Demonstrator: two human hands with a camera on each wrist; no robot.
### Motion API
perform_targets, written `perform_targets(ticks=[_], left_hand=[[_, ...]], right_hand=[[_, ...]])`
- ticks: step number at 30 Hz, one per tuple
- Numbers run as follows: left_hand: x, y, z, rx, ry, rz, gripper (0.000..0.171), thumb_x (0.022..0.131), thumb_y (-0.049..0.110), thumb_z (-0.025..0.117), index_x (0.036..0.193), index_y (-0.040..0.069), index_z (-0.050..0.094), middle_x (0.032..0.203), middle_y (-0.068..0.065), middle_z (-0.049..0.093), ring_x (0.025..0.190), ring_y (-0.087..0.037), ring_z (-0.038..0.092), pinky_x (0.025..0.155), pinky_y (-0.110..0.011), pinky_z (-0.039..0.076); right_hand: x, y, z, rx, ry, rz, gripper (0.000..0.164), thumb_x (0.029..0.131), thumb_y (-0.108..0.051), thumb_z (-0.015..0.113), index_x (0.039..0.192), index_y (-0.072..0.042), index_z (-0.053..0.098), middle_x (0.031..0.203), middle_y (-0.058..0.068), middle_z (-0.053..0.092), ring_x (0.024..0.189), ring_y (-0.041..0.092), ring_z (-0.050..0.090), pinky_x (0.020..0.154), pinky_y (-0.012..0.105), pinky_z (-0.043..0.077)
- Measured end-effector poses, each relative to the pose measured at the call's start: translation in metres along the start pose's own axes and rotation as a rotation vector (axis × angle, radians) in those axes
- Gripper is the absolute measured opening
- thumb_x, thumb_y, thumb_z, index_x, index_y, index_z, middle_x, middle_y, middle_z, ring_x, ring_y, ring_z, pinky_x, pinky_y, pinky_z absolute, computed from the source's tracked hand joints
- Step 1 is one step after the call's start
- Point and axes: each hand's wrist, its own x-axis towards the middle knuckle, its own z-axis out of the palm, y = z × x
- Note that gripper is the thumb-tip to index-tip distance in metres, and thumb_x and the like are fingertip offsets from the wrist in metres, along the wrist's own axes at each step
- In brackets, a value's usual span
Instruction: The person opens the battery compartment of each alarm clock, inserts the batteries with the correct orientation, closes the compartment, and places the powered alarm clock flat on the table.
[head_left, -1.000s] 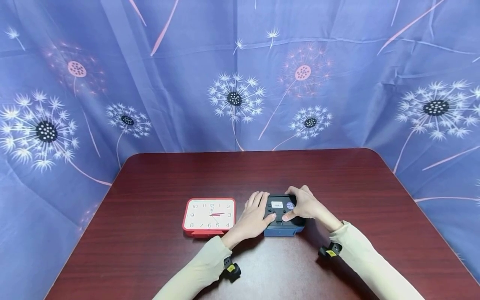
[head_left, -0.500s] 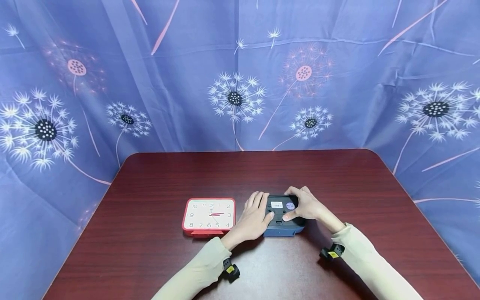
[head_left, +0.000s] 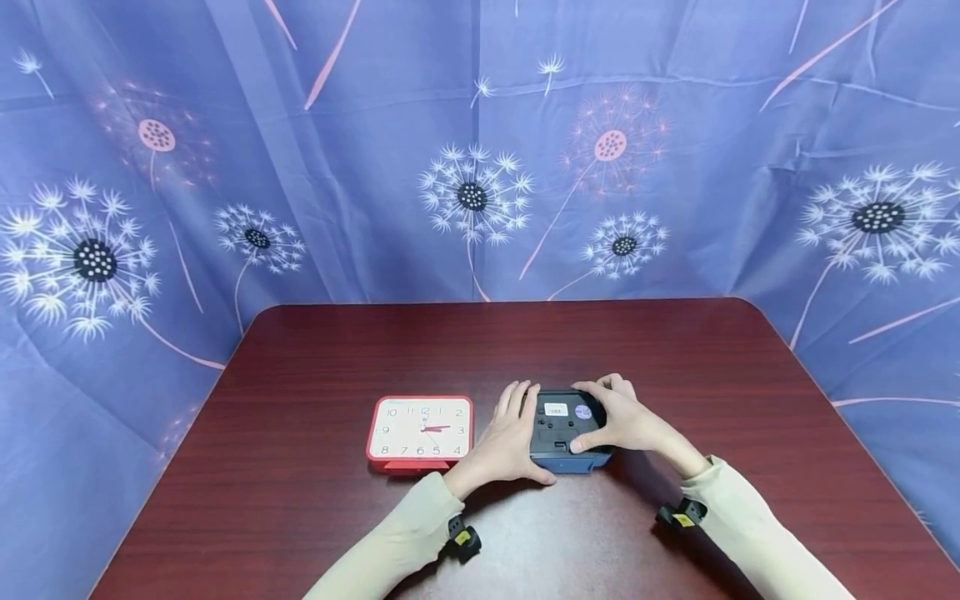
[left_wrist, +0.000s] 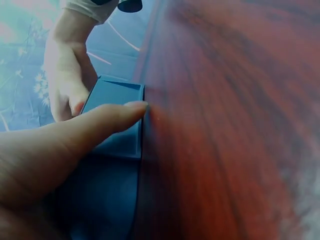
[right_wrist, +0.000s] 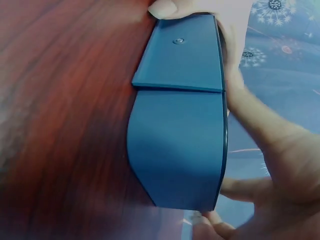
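Observation:
A blue alarm clock [head_left: 553, 427] lies face down on the table, its black back with small knobs, a white label and a round sticker turned up. My left hand [head_left: 507, 437] holds its left end, fingers over the far side. In the left wrist view the left thumb [left_wrist: 112, 122] lies against the blue near side. My right hand [head_left: 628, 421] grips the right end, thumb on the back near the lower right corner and fingers at the far edge. The blue case [right_wrist: 177, 145] fills the middle of the right wrist view. The clock's face is hidden.
A red clock [head_left: 420, 427] with a white dial lies face up just left of my left hand. Both stand on a dark red wooden table [head_left: 337, 350]. Behind the table hangs a blue curtain [head_left: 360, 208] with dandelion prints.
My left thumb has left the clock's back and come down to its near side. The right hand has shifted slightly right. The blue clock has stayed in about the same place.

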Motion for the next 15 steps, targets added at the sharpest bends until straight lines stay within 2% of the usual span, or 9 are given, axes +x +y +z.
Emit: perform_targets(ticks=[3, 7, 11, 15], left_hand=[[-0.0002, 0.0011, -0.0014, -0.027, -0.006, -0.021, 0.123, 0.061, 0.051, 0.087, 0.151, 0.001, 0.019, 0.156, -0.022, 0.016, 0.146, -0.037, 0.013, 0.109, -0.046, 0.039], [-0.0011, 0.0021, -0.0026, -0.074, -0.015, -0.048, 0.119, 0.063, 0.048, 0.087, 0.150, 0.003, 0.019, 0.156, -0.025, 0.012, 0.145, -0.042, 0.009, 0.106, -0.046, 0.042], [-0.0014, 0.0025, -0.0018, -0.106, -0.015, -0.058, 0.117, 0.064, 0.045, 0.087, 0.150, 0.007, 0.018, 0.152, -0.022, 0.019, 0.141, -0.040, 0.016, 0.105, -0.045, 0.043], [-0.0010, 0.0032, -0.0013, -0.124, -0.021, -0.062, 0.116, 0.064, 0.043, 0.088, 0.150, 0.006, 0.019, 0.150, -0.021, 0.021, 0.136, -0.039, 0.021, 0.103, -0.044, 0.043]], right_hand=[[-0.0042, 0.0032, 0.0011, -0.009, -0.029, -0.046, 0.106, 0.057, -0.044, 0.091, 0.141, -0.001, 0.044, 0.123, 0.021, 0.044, 0.110, 0.035, 0.040, 0.085, 0.048, 0.043], [-0.0076, 0.0040, 0.0018, -0.024, -0.076, -0.097, 0.120, 0.051, -0.044, 0.093, 0.147, -0.001, 0.034, 0.137, 0.023, 0.039, 0.121, 0.040, 0.041, 0.091, 0.061, 0.040], [-0.0086, 0.0036, 0.0041, -0.031, -0.097, -0.112, 0.122, 0.051, -0.038, 0.093, 0.149, -0.001, 0.029, 0.139, 0.022, 0.037, 0.121, 0.039, 0.044, 0.092, 0.058, 0.041], [-0.0086, 0.0019, 0.0081, -0.055, -0.066, -0.138, 0.120, 0.052, -0.033, 0.093, 0.148, 0.000, 0.030, 0.137, 0.022, 0.038, 0.118, 0.038, 0.045, 0.092, 0.053, 0.043]])
